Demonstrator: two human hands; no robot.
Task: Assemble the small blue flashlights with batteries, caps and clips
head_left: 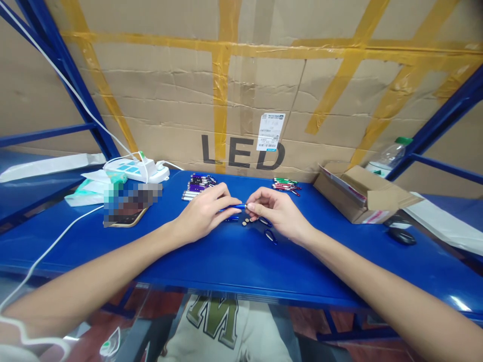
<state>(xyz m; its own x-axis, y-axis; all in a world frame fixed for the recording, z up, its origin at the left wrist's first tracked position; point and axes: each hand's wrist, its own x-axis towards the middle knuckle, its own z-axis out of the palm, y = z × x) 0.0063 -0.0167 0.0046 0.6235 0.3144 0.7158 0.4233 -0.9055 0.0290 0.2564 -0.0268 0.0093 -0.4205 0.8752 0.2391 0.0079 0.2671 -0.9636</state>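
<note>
A small blue keychain flashlight [237, 206], a slim tube with a silvery tip, lies level just above the table between my hands. My left hand [206, 210] is closed on its left part, thumb and fingers pinching the tube. At the tip, my right hand [275, 210] pinches with thumb and forefinger; whether a tiny part sits there is hidden. Below, several button cells [246, 221] lie on the table beside another blue tube [232, 218]. A dark blue carabiner clip [270, 237] rests under my right hand, and a second clip [264, 221] is partly covered by its fingers.
Behind my left hand lie purple, dark and silver flashlights [196, 187]; green and red ones [286, 186] lie behind my right. A cardboard box [358, 193] and a black mouse [402, 235] are right. A phone [130, 216] and power strip [151, 172] are left on the blue table [234, 266].
</note>
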